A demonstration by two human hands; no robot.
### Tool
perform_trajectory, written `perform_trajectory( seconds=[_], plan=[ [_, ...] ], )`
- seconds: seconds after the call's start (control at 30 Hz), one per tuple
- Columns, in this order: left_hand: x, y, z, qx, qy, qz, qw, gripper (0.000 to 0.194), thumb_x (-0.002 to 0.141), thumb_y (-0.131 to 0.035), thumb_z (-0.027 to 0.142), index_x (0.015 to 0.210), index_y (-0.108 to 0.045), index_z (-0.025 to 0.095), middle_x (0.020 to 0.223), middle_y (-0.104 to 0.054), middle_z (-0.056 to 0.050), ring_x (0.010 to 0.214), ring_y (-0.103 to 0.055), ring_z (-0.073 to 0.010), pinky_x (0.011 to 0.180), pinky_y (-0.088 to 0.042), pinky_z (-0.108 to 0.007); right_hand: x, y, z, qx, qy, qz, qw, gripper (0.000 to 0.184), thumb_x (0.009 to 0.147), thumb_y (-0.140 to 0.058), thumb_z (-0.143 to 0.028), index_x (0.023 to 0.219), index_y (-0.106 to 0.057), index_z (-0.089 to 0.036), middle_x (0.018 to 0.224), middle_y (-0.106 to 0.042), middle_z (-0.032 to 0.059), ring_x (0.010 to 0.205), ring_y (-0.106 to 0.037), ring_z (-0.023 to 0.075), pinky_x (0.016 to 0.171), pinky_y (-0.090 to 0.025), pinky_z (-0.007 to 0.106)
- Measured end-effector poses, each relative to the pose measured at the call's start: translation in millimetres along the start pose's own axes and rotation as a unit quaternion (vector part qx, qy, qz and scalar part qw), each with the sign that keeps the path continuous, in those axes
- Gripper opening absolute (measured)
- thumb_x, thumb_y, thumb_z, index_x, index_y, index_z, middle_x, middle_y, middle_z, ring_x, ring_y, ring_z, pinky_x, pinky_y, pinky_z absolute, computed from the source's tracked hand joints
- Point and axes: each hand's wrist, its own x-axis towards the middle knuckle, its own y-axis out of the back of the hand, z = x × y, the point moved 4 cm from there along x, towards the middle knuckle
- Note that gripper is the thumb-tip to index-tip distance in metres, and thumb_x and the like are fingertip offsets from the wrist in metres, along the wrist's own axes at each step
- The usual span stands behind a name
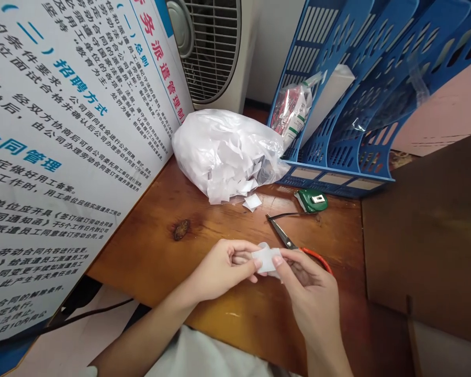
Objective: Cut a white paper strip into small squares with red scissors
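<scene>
Pinching white paper slip point(267, 260) above bench point(168, 267), with left hand point(219, 269) at its 9 o'clock and right hand point(312, 285) at 4, likely to keep thin paper flat. Note scissors point(280, 232) at 1, close by; slip-filled bag point(192, 141) at 11. Find moving room at 10, edged by signboard point(63, 131).

wearer: 1 person | left hand point(225, 269): bare, slim fingers, smooth back | right hand point(316, 285): bare, slim fingers, short thumbnail | forearms point(153, 327): 2, bare, slender, tapering to narrow wrists | sleeve point(88, 372): pale edge, mostly cut off, lower left | garment point(208, 356): pale greyish-white cloth, softly creased
</scene>
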Motion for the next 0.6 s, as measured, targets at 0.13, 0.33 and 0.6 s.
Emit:
perform_trajectory(
  seconds=[0.13,0.33,0.6],
  plan=[
    [1.5,3.0,-0.6,-0.011,0.008,-0.008,1.0,0.037,0.091,-0.072,0.032,0.122,-0.074,0.013,0.098,-0.078,-0.012,0.081,-0.072,-0.0165,0.076,-0.058,-0.024,2.1,4.0,4.6,0.04,-0.024,-0.001,0.999,0.022,0.085,-0.077,-0.038,0.096,-0.076,-0.019,0.077,-0.07,0.0042,0.064,-0.061,0.0128,0.057,-0.052,0.022],
    [-0.7,-0.1,4.3,0.005,0.004,-0.012,1.0,0.032,0.092,-0.068,0.024,0.121,-0.075,0.012,0.101,-0.078,-0.012,0.082,-0.071,-0.0155,0.076,-0.058,-0.025,1.0,-9.3,-2.7,0.01,-0.042,-0.041,0.998,0.024,0.083,-0.077,-0.039,0.097,-0.077,-0.02,0.097,-0.075,0.0077,0.086,-0.071,0.0187,0.078,-0.06,0.027],
    [-2.1,3.2,6.4,-0.001,-0.007,-0.007,1.0,0.033,0.091,-0.062,0.013,0.122,-0.074,0.012,0.1,-0.078,-0.012,0.081,-0.071,-0.0157,0.078,-0.059,-0.027,-4.3,-11.8,-0.4,-0.014,-0.025,-0.017,0.999,0.023,0.085,-0.076,-0.038,0.099,-0.075,-0.02,0.101,-0.074,0.0089,0.089,-0.071,0.0196,0.083,-0.06,0.031]
  ],
)
